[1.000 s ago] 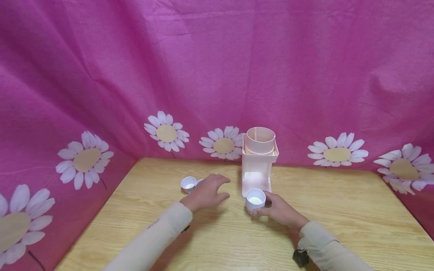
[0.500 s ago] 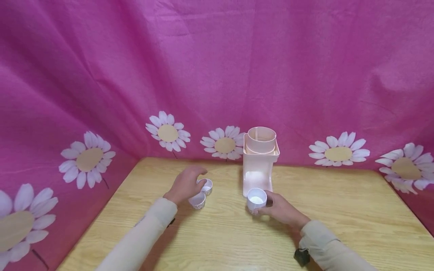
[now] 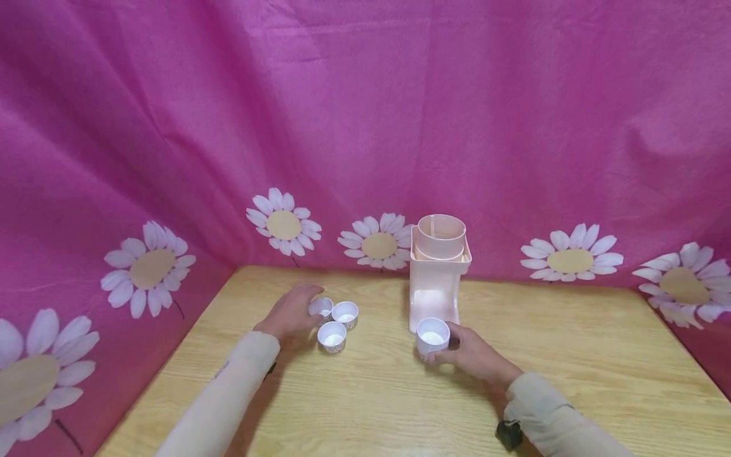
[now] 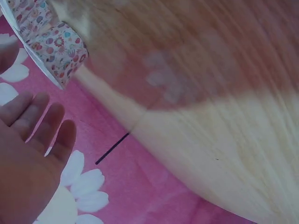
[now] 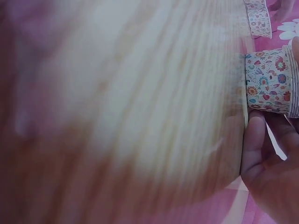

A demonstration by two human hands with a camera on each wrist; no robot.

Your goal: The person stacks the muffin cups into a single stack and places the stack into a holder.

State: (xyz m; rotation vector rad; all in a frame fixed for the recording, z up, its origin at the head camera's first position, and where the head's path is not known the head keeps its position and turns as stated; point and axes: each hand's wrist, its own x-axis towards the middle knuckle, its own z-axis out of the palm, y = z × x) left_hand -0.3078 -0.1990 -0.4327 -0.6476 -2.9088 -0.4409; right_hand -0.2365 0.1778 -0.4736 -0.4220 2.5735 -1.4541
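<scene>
In the head view, my left hand (image 3: 292,312) is beside a group of three white-lined paper cups. The leftmost cup (image 3: 322,306) lies between its thumb and fingers; the back right cup (image 3: 345,313) and the front cup (image 3: 332,337) stand close by. In the left wrist view, the fingers (image 4: 41,119) are spread and nearly straight, near flower-printed cups (image 4: 63,53). My right hand (image 3: 476,352) grips a stack of paper cups (image 3: 432,336) by its side; several nested rims show in the right wrist view (image 5: 268,81).
A pale pink dispenser-like stand (image 3: 434,279) with a round open top stands behind the right hand's stack. The wooden table (image 3: 365,406) meets a magenta cloth (image 3: 365,127) with daisies at the back and sides.
My left hand has moved left, from over the cups to their left side, uncovering all three. The right hand stays on its stack in much the same place.
</scene>
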